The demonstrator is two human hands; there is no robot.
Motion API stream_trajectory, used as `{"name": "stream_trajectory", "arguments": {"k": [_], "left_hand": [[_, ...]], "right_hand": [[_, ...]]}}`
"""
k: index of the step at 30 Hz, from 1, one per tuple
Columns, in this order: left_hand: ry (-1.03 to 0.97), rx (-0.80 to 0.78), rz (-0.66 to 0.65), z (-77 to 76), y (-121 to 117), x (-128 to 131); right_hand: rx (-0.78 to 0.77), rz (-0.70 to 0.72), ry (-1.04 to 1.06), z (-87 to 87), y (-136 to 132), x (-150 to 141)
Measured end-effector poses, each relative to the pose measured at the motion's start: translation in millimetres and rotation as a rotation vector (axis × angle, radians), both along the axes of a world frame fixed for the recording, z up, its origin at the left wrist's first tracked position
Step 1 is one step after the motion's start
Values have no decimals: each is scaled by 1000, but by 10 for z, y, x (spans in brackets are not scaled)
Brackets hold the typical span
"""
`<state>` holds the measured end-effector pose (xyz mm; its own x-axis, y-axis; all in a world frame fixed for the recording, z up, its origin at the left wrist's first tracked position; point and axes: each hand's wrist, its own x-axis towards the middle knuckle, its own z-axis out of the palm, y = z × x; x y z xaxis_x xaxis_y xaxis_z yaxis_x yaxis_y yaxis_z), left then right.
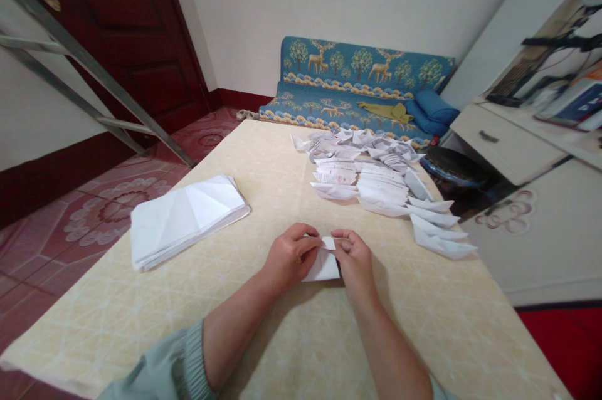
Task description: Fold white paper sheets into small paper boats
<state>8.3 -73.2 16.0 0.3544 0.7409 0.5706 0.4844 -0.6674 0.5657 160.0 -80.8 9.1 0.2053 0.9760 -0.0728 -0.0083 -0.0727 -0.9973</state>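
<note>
Near the middle of the table, a small folded sheet of white paper sits between my hands. My left hand pinches its left side near the top. On the right side, the fingers of my right hand close on the upper edge, where a narrow strip is folded over. Part of the paper is hidden behind my fingers. To the left lies a stack of white paper sheets with fold creases in the top one. Rows of folded paper boats stand close together at the far right.
A pale yellow patterned cloth covers the table. Beyond it is a blue sofa with a deer print. A metal ladder leans at left, before a dark red door. A black round stool and white cabinet stand at right.
</note>
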Motion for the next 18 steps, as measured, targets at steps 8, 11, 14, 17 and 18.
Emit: {"name": "stream_trajectory", "arguments": {"k": [8,11,14,17,18], "left_hand": [[-52,-94,-23,114,-59,-1],[-153,-140,25,135,-58,13],[-274,-256,91,93,-22,19],[-355,-415,102,38,16,13],[-371,-448,97,29,23,10]], "right_hand": [[47,50,48,112,-28,-15],[118,54,-12,155,-49,-48],[194,26,-104,164,-79,-66],[220,-9,-136,162,-101,-71],[224,-18,-140,162,-104,-71]]}}
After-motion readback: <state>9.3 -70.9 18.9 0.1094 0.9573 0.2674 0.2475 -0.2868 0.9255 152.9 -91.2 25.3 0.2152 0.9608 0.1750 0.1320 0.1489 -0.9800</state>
